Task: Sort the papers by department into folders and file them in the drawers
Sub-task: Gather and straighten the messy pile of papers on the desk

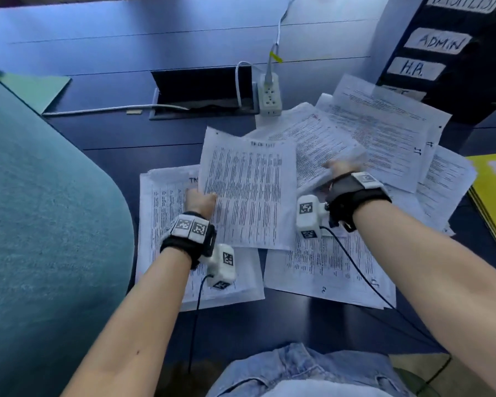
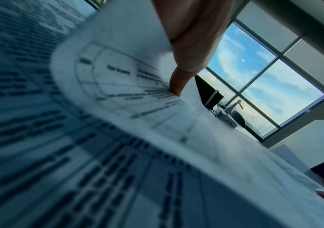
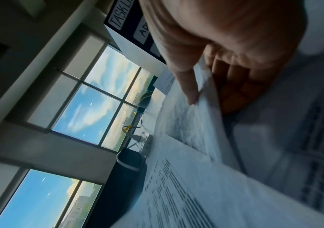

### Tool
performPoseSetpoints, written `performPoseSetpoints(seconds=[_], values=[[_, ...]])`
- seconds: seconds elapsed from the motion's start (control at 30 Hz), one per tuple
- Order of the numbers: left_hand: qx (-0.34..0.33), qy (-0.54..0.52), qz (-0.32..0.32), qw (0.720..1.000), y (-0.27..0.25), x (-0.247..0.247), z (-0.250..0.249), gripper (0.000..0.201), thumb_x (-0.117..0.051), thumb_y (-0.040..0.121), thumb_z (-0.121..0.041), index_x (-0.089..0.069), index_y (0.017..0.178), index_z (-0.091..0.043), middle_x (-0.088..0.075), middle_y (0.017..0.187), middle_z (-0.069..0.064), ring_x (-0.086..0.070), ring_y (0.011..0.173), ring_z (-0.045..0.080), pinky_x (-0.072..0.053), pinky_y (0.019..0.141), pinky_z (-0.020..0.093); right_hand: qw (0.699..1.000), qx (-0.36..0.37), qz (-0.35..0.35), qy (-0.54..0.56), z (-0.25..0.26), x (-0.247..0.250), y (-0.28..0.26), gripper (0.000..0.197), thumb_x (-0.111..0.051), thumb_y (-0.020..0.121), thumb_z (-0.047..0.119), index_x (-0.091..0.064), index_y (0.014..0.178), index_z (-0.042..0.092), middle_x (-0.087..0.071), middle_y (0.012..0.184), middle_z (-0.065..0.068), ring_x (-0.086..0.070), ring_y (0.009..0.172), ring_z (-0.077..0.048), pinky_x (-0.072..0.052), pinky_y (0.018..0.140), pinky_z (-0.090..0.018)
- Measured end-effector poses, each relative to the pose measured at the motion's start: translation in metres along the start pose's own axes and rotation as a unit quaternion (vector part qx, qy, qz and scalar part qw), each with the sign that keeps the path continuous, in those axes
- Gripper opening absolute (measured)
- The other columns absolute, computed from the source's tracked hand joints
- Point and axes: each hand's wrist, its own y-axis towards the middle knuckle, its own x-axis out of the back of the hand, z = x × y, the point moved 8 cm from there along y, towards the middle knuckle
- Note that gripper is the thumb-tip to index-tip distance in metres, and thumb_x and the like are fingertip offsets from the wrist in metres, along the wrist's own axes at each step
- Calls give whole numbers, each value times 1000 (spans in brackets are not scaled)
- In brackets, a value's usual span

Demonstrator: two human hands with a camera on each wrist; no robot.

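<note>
Sorting in progress on a dark table (image 1: 155, 325), with printed papers (image 1: 384, 133) spread loose over its right half, up to the far right corner where black drawers (image 1: 453, 81) stand with labels ADMIN and H.R.

Left hand (image 1: 201, 200) pinching the left edge of one sheet (image 1: 249, 193) headed, as far as readable, TASK LIST; thumb on top, fingers (image 2: 176, 86) under the page in the left wrist view. Sheet lifted and slightly curved, probably held so in order to read the heading and then lay it on the neat stack (image 1: 166, 224) directly below, near the front edge of the table, which seems to carry the same heading.

Right hand (image 1: 341, 167) grasping a few other sheets (image 1: 321, 156) from the loose heap, thumb above and curled fingers (image 3: 235, 92) below, likely lifting them to see the next heading. A second small pile (image 1: 327, 270) resting at the front edge, under the right wrist.

Yellow folder (image 1: 490, 196) at the right edge, marked with letters that look like IT but are cut off; pale green folder (image 1: 38, 87) at the far left, partly behind a teal chair back (image 1: 40, 224). Power strip (image 1: 269, 96) and open cable box (image 1: 204, 93) at the middle of the far side.

No paper in a folder yet, so filing seems still far away
</note>
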Motion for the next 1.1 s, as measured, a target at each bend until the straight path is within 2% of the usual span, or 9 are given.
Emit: performPoseSetpoints(seconds=[0.17, 0.27, 0.37, 0.57, 0.77, 0.87, 0.93, 1.0, 1.1], values=[[26, 6, -6, 1000, 6, -5, 16, 26, -52, 92, -12, -58, 111, 4, -60, 84, 11, -57, 82, 25, -47, 67, 28, 996, 28, -82, -20, -14, -8, 22, 15, -68, 74, 7, -65, 87, 1, -67, 95, -15, -65, 93, -29, -53, 84, -48], [27, 15, -13, 999, 8, -5, 19, 28, -54, 91, -16, -58, 113, 2, -63, 110, 21, -60, 102, 34, -50, 88, 41, 980, 123, -129, -93, 18, -8, -3, 13, -62, 84, 10, -64, 91, -1, -64, 88, -16, -60, 82, -27, -51, 78, -35], [19, 24, -6, 1000, 7, -6, 17, 27, -54, 90, -15, -58, 112, 0, -63, 110, 20, -60, 97, 31, -50, 89, 44, 956, 214, -186, -77, 53, 4, -15, 20, -53, 92, 14, -62, 107, 5, -64, 102, -12, -51, 86, -16, -43, 77, -28], [15, 64, -1, 998, 10, 10, 15, 21, -50, 91, -9, -60, 109, -4, -58, 88, 9, -52, 79, 22, -41, 57, 21, 918, 235, -255, 192, 104, 49, -10, 43, -44, 86, 5, -49, 129, 10, -54, 102, -6, -43, 69, -11, -39, 71, -27], [24, 28, 19, 999, 12, 21, 14, 22, -54, 90, -13, -60, 107, 0, -59, 97, 15, -57, 88, 26, -49, 88, 38, 950, 168, -138, 225, 103, 41, -19, 31, -33, 85, -10, -44, 74, 17, -44, 53, 1, -31, 31, -8, -19, 34, -10], [-4, 39, 48, 998, 7, 17, 3, 26, -47, 95, -14, -59, 105, 6, -57, 112, 24, -51, 90, 23, -43, 82, 33, 987, 129, 0, 96, 73, 4, -24, 28, -36, 87, -12, -44, 76, 12, -53, 43, 4, -45, 43, -12, -33, 37, -10], [-9, 67, 47, 997, 2, 18, 0, 39, -37, 99, -20, -52, 121, 10, -50, 128, 25, -49, 102, 23, -37, 83, 30, 991, 116, 60, -23, 44, -15, -25, 15, -47, 88, -7, -58, 94, 1, -68, 74, -8, -64, 70, -22, -57, 61, -33], [5, 70, 65, 995, -3, 16, 6, 55, -25, 101, -37, -40, 135, 4, -35, 145, 20, -38, 129, 30, -29, 103, 31, 984, 111, 92, -108, 17, -26, -28, 19, -51, 88, -1, -60, 105, 2, -64, 95, -16, -62, 91, -32, -51, 85, -47], [23, 13, 145, 989, -12, 2, 19, 80, -23, 89, -65, -38, 137, -3, -36, 144, 20, -36, 132, 31, -27, 112, 42, 974, 128, 110, -152, -2, -41, -33, 22, -48, 89, -6, -58, 108, -7, -59, 90, -16, -56, 83, -28, -47, 81, -42]])
